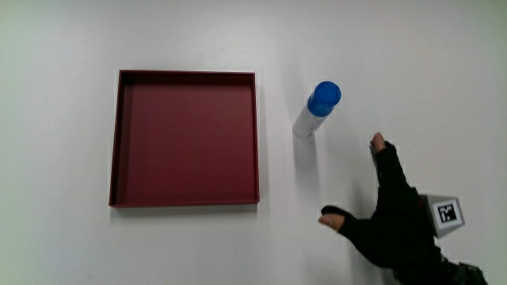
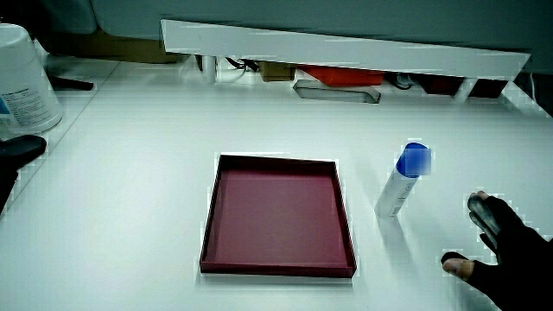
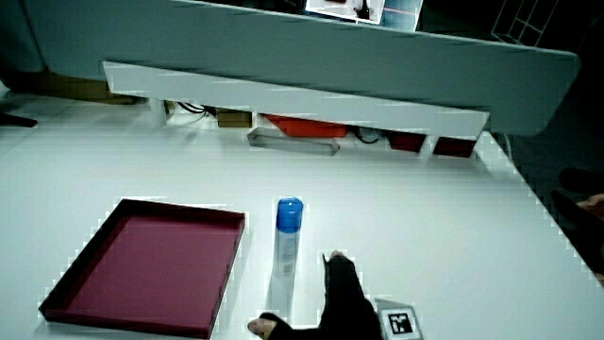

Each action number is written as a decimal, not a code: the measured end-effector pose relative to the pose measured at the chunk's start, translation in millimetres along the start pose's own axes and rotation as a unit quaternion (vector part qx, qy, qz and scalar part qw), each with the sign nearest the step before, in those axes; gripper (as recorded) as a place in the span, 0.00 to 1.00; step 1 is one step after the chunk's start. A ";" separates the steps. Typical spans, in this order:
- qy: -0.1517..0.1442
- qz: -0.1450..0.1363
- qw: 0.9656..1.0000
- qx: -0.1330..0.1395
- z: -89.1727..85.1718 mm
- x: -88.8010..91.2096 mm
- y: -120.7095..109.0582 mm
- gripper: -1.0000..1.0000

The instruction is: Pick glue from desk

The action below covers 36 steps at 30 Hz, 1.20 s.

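A gloved hand (image 1: 392,226) hovers over a white desk (image 1: 444,63), fingers spread and holding nothing, thumb and forefinger apart in a wide V. It sits near the glue (image 1: 317,109) and nearer to the person than it, not touching. The glue is a slim white cylinder with a round blue cap, standing upright on the desk just beside a tray (image 1: 186,141). This looks like the reach before the grasp. The next move calls for the hand to travel forward to the tube and close thumb and fingers around its smooth body below the cap, gently, since a tall narrow tube may tip. The tray is square, shallow, dark red, with thin raised walls and apparently nothing in it. The black glove looks like soft fabric; a small patterned cube (image 1: 445,214) rides on its back.
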 end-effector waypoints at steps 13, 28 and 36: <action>0.018 -0.084 0.996 -0.012 -0.4 7.9 63.4 0.50; 0.045 -0.062 0.997 -0.029 -17.4 3.8 100.2 0.50; 0.068 -0.056 0.996 -0.027 -16.5 4.0 102.6 0.67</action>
